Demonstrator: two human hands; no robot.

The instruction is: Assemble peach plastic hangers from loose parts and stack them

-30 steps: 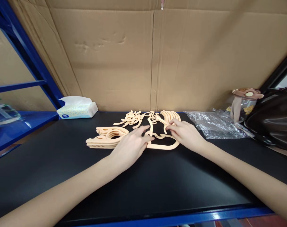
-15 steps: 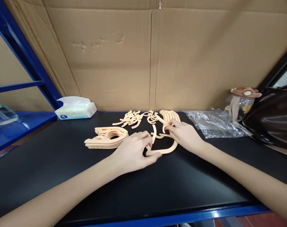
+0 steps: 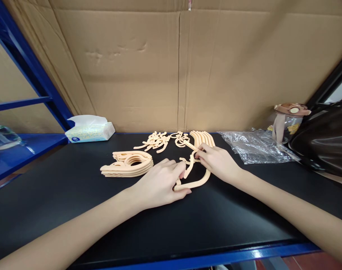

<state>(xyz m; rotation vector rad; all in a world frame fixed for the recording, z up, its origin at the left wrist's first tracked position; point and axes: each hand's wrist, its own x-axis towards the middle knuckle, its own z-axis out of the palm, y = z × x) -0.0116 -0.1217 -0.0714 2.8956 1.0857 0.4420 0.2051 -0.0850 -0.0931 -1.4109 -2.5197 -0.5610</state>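
Near the centre of the black table, my left hand [image 3: 163, 183] is closed on the left end of a curved beige hanger piece [image 3: 197, 183]. My right hand [image 3: 217, 161] pinches beige plastic at the far right of that piece, with its fingertips close together. A smaller curved beige piece [image 3: 190, 167] lies between the hands, its upper end near my right fingertips. Left of my left hand is a stack of folded beige hangers [image 3: 127, 170]. Beyond the hands are a pile of small beige arms [image 3: 156, 141], several beige hooks [image 3: 182, 139] and a row of curved beige pieces [image 3: 203, 138].
A tissue pack [image 3: 89, 129] sits at the back left beside a blue frame [image 3: 44, 86]. Clear plastic bags [image 3: 252, 148], a lidded bottle [image 3: 290, 122] and a dark bag [image 3: 325, 138] are on the right. Cardboard [image 3: 125, 67] stands behind the black table [image 3: 159, 232].
The smaller curved piece between the hands has tilted and shifted toward me. My left hand and the left end of the larger piece have moved slightly nearer.
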